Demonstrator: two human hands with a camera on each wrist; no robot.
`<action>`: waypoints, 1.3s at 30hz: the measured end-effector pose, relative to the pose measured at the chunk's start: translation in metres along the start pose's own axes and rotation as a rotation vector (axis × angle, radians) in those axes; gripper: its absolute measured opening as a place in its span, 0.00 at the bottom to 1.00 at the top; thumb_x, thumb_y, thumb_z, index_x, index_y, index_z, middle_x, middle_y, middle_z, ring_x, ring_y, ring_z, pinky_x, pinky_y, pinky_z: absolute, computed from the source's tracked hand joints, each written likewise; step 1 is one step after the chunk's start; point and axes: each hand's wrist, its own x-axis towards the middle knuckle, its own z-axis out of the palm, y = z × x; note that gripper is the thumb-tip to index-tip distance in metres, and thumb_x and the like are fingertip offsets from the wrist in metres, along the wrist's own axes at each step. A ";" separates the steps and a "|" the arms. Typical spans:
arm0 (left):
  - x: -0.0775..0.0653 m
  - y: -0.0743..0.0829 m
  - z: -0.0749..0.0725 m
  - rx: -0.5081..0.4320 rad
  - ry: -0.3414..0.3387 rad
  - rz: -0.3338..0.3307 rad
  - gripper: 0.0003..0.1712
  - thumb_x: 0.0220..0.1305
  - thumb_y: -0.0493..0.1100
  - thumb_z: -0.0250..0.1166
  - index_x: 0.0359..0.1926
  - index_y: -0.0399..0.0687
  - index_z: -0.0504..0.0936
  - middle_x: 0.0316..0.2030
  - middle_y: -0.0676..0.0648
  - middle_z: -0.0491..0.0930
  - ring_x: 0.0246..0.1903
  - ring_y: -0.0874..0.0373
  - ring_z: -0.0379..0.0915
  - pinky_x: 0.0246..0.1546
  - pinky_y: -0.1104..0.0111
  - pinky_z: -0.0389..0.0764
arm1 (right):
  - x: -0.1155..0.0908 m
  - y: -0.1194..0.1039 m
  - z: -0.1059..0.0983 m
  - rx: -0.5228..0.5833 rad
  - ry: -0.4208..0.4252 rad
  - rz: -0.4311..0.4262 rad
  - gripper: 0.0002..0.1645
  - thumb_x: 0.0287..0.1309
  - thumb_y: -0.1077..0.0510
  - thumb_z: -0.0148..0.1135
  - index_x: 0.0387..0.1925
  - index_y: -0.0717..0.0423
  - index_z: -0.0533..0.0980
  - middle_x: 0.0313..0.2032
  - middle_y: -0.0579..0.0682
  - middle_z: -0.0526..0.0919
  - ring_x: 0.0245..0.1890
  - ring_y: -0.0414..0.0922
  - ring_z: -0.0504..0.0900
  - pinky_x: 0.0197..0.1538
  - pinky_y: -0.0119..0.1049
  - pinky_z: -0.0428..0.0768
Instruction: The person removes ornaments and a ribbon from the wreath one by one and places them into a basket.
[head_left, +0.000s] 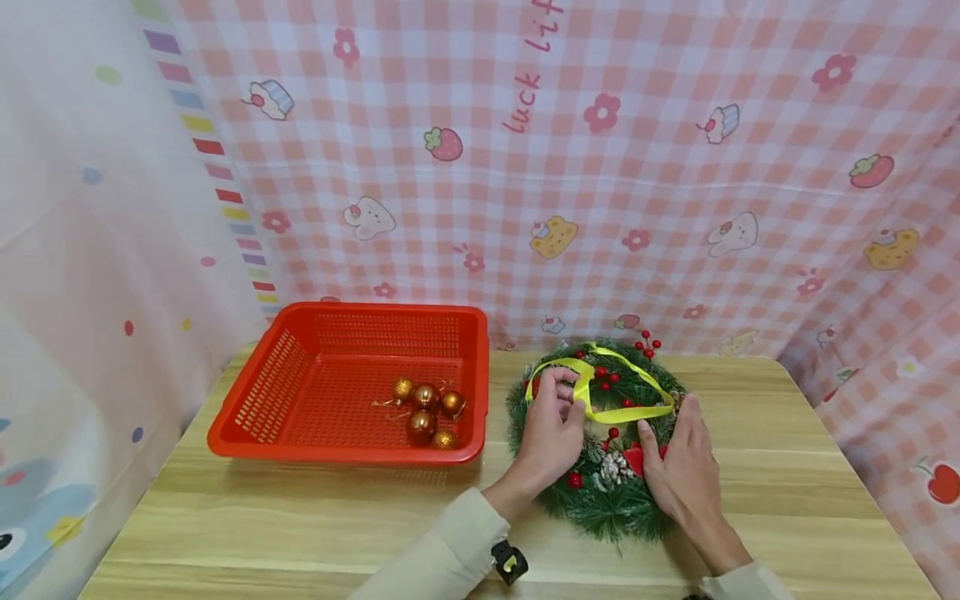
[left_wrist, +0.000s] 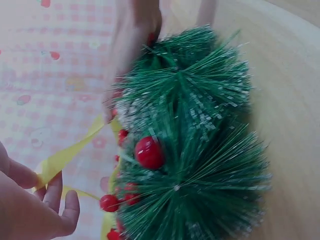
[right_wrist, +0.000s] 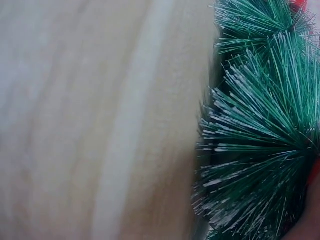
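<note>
A green wreath (head_left: 611, 517) with red berries and a frosted pine cone (head_left: 615, 468) lies on the table; its bristles fill much of the left wrist view and the right edge of the right wrist view. Over its upper part loops a yellow ribbon (head_left: 632, 414). My left hand (head_left: 551, 433) pinches the ribbon between thumb and fingers, raised off the bristles. On the wreath's right side rests my right hand (head_left: 686, 479), fingers straight and thumb apart, close to the ribbon's right end. The palm hides part of the red decoration there.
To the left stands a red plastic basket (head_left: 337, 456) with several gold and copper ball ornaments (head_left: 422, 427) in its right half. A checked cloth (head_left: 480, 167) hangs behind the wooden table (head_left: 780, 483), with more cloth at both sides.
</note>
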 end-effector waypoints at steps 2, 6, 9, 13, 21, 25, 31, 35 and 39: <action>0.001 0.003 -0.004 -0.013 0.011 0.006 0.16 0.72 0.32 0.54 0.57 0.49 0.68 0.36 0.49 0.73 0.29 0.59 0.74 0.32 0.71 0.72 | 0.000 0.000 0.000 0.000 0.001 0.000 0.52 0.74 0.34 0.36 0.76 0.61 0.27 0.76 0.67 0.35 0.73 0.71 0.45 0.65 0.72 0.53; 0.001 0.009 -0.014 -0.045 0.014 0.003 0.16 0.73 0.33 0.53 0.58 0.46 0.68 0.37 0.48 0.71 0.26 0.58 0.70 0.29 0.71 0.69 | 0.000 0.000 0.000 -0.004 0.001 0.004 0.51 0.74 0.34 0.36 0.76 0.59 0.26 0.77 0.66 0.35 0.72 0.71 0.46 0.65 0.72 0.53; 0.001 0.014 -0.021 -0.084 0.005 -0.011 0.17 0.73 0.33 0.53 0.60 0.44 0.66 0.37 0.47 0.72 0.24 0.58 0.69 0.25 0.71 0.68 | 0.000 -0.001 0.000 -0.007 -0.004 0.006 0.51 0.74 0.34 0.36 0.76 0.59 0.25 0.77 0.66 0.35 0.72 0.72 0.46 0.64 0.72 0.53; 0.000 0.018 -0.028 -0.110 0.000 -0.020 0.18 0.73 0.33 0.53 0.60 0.44 0.66 0.35 0.47 0.72 0.23 0.57 0.69 0.23 0.72 0.67 | 0.000 -0.001 0.000 -0.017 -0.009 0.007 0.52 0.74 0.34 0.36 0.76 0.59 0.26 0.77 0.65 0.34 0.73 0.71 0.45 0.64 0.72 0.54; -0.003 0.024 -0.042 -0.089 0.012 0.013 0.16 0.72 0.32 0.54 0.58 0.46 0.67 0.38 0.46 0.72 0.24 0.52 0.69 0.22 0.73 0.67 | 0.000 -0.001 0.000 -0.037 -0.024 0.009 0.52 0.74 0.33 0.35 0.76 0.60 0.26 0.77 0.63 0.30 0.72 0.72 0.45 0.64 0.73 0.54; -0.003 0.028 -0.050 -0.093 0.010 0.044 0.16 0.72 0.31 0.53 0.57 0.45 0.66 0.41 0.42 0.72 0.28 0.44 0.72 0.23 0.73 0.69 | 0.000 -0.001 0.000 -0.047 -0.028 0.009 0.51 0.74 0.33 0.34 0.76 0.61 0.28 0.77 0.63 0.29 0.72 0.72 0.45 0.62 0.73 0.56; -0.002 0.034 -0.064 -0.060 0.026 0.098 0.17 0.72 0.31 0.53 0.57 0.48 0.66 0.44 0.42 0.73 0.26 0.56 0.69 0.26 0.73 0.70 | 0.000 -0.001 0.000 -0.056 -0.031 0.015 0.51 0.74 0.33 0.34 0.76 0.61 0.28 0.77 0.63 0.29 0.72 0.72 0.45 0.61 0.74 0.57; 0.000 0.037 -0.074 -0.045 0.040 0.099 0.16 0.72 0.32 0.54 0.57 0.50 0.66 0.45 0.43 0.73 0.24 0.59 0.65 0.25 0.73 0.68 | -0.001 -0.001 0.000 -0.051 -0.035 0.018 0.51 0.74 0.33 0.34 0.76 0.61 0.28 0.77 0.63 0.29 0.72 0.72 0.45 0.62 0.74 0.55; 0.001 0.043 -0.084 -0.062 0.043 0.097 0.15 0.72 0.33 0.54 0.56 0.49 0.67 0.44 0.42 0.73 0.21 0.60 0.60 0.22 0.74 0.64 | -0.001 -0.002 0.000 -0.050 -0.036 0.017 0.51 0.74 0.33 0.34 0.76 0.61 0.28 0.77 0.64 0.29 0.72 0.72 0.45 0.62 0.75 0.54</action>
